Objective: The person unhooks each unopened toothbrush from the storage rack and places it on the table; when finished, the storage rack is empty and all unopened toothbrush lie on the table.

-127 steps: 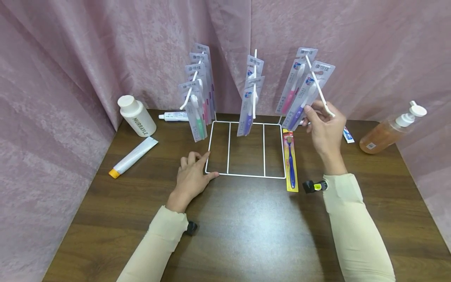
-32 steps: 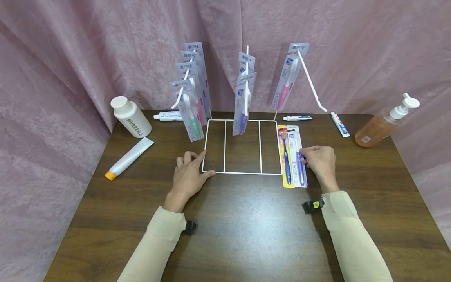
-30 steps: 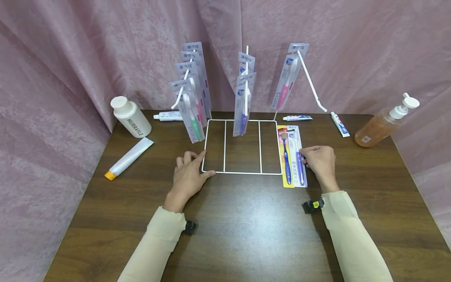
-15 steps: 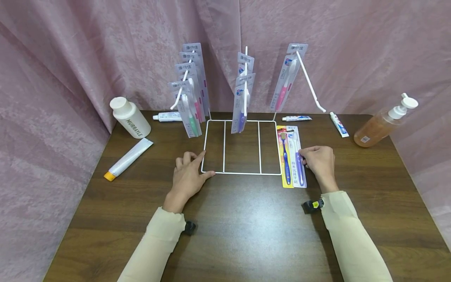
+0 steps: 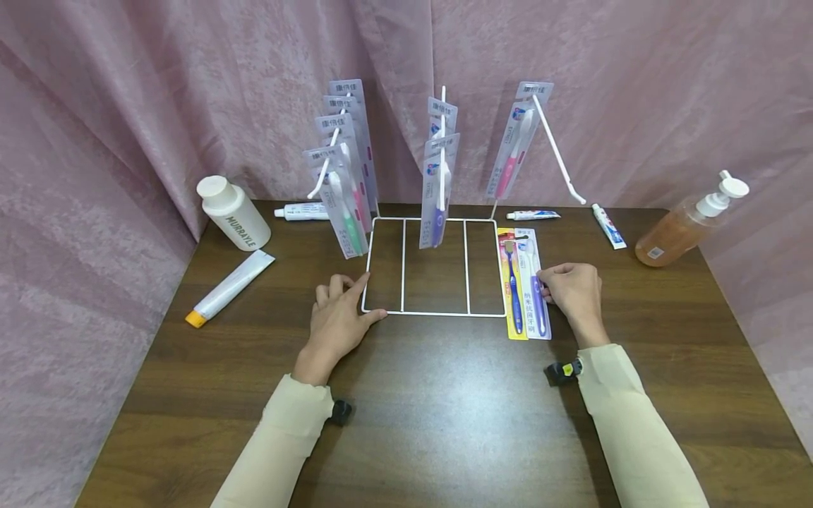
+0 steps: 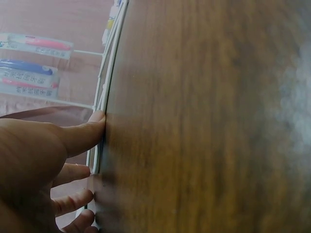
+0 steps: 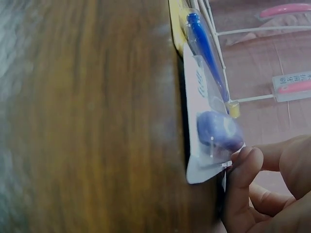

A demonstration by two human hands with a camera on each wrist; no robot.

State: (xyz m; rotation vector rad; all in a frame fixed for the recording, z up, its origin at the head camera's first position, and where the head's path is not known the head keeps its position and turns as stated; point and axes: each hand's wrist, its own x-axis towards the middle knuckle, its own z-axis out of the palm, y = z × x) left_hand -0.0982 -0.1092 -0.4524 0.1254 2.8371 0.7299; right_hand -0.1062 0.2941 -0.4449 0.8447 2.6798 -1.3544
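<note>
A white wire rack stands on the wooden table, with toothbrush packs hanging on its three pegs. My left hand lies flat at the base's front left corner, its index finger against the wire. My right hand rests on the table right of the rack. Its curled fingertips hold the right edge of a purple toothbrush pack lying flat. A yellow pack with a blue toothbrush lies beside it, against the rack.
At the back left stand a white bottle and a small tube; a larger white tube lies nearer. Two small tubes and an orange pump bottle are at the back right. Pink curtain surrounds the table.
Since 4.2 s ago my right hand brought the purple pack down from the right peg and laid it beside the yellow pack. Over the last second neither hand has moved.
</note>
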